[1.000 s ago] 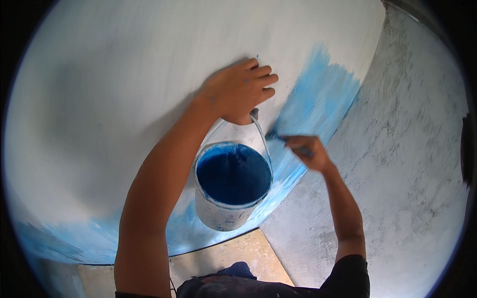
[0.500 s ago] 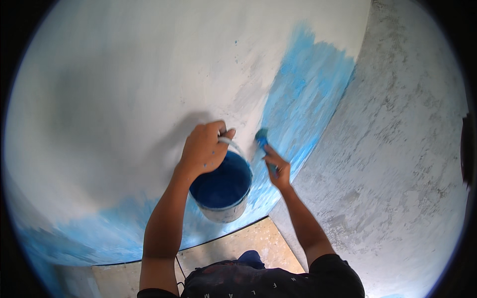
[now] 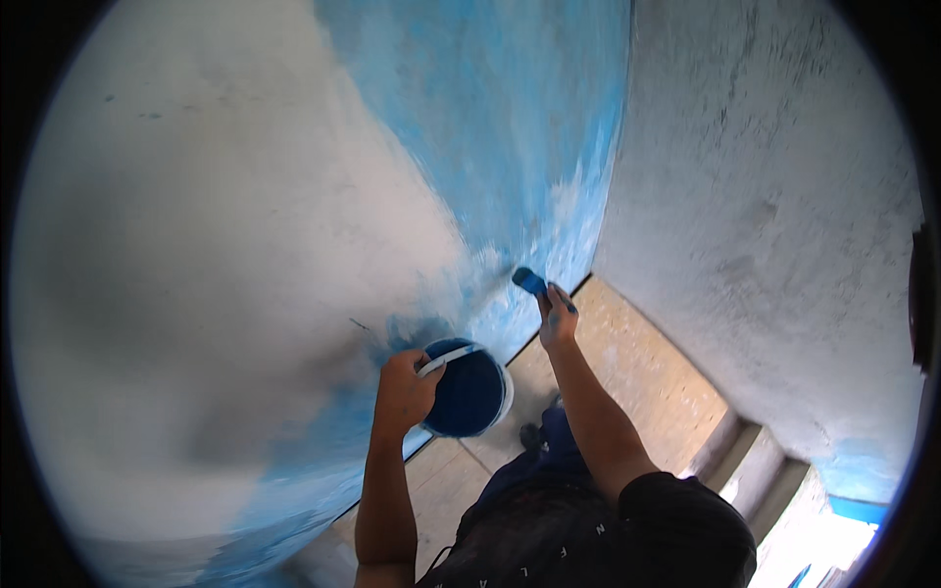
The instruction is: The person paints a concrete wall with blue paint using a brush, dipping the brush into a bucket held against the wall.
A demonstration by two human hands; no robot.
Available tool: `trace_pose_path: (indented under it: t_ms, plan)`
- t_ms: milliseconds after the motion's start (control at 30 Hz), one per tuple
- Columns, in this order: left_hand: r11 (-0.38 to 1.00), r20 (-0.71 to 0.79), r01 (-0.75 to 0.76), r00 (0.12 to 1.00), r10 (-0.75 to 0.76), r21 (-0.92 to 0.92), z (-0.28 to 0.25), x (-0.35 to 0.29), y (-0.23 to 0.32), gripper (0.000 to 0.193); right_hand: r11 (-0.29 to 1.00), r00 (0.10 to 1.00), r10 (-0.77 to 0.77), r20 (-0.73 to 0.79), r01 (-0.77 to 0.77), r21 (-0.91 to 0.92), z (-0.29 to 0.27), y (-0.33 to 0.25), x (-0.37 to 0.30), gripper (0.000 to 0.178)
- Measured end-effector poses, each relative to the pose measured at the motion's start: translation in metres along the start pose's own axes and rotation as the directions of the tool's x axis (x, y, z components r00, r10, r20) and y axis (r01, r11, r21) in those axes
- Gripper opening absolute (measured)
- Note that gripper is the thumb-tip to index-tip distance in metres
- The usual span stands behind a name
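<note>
My left hand (image 3: 407,390) is closed round the pale handle of a paint bucket (image 3: 507,394), which hangs below it beside the wall. Dark blue paint (image 3: 465,394) shows inside the bucket. In my right hand (image 3: 559,318) is a paintbrush (image 3: 528,280), its blue-coated head up and to the left, close to the wall; whether the bristles touch it I cannot tell. The wall (image 3: 245,225) in front is off-white, with a streaky light-blue painted area (image 3: 490,127) reaching down to its lower right corner.
A bare grey wall (image 3: 745,176) meets the painted one at a corner on the right. Below lies a beige tiled floor (image 3: 637,363) spotted with specks. Steps or ledges (image 3: 750,461) and a bright opening (image 3: 818,544) are at the lower right.
The view has turned, so the corner and more floor show. The bucket now hangs lower in the picture. My right hand has brought the brush lower, near the wall's bottom.
</note>
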State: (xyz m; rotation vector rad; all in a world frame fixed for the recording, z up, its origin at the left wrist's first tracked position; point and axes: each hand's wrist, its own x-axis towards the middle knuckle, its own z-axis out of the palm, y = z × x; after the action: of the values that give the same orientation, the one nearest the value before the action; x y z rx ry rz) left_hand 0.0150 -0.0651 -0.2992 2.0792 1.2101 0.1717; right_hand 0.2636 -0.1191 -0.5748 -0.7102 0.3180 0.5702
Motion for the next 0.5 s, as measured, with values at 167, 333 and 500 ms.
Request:
trace_pose_path:
  t_ms: [167, 333, 500]
  plan:
    - [0.972, 0.070, 0.139, 0.989, -0.128, -0.188, 0.053, 0.012, -0.029, 0.029, 0.977, 0.997, -0.078, -0.005, 0.077, 0.199, 0.072, 0.009, -0.027, 0.021]
    - [0.819, 0.068, 0.282, 0.955, -0.288, -0.500, 0.053, 0.019, -0.041, 0.031, 0.923, 0.969, -0.060, 0.240, -0.038, 0.383, 0.135, -0.047, -0.089, 0.020]
    - [0.836, 0.092, 0.246, 0.968, -0.231, -0.491, 0.051, 0.032, -0.024, 0.030, 0.964, 0.953, -0.112, 0.281, 0.036, 0.264, 0.092, -0.024, -0.042, 0.016]
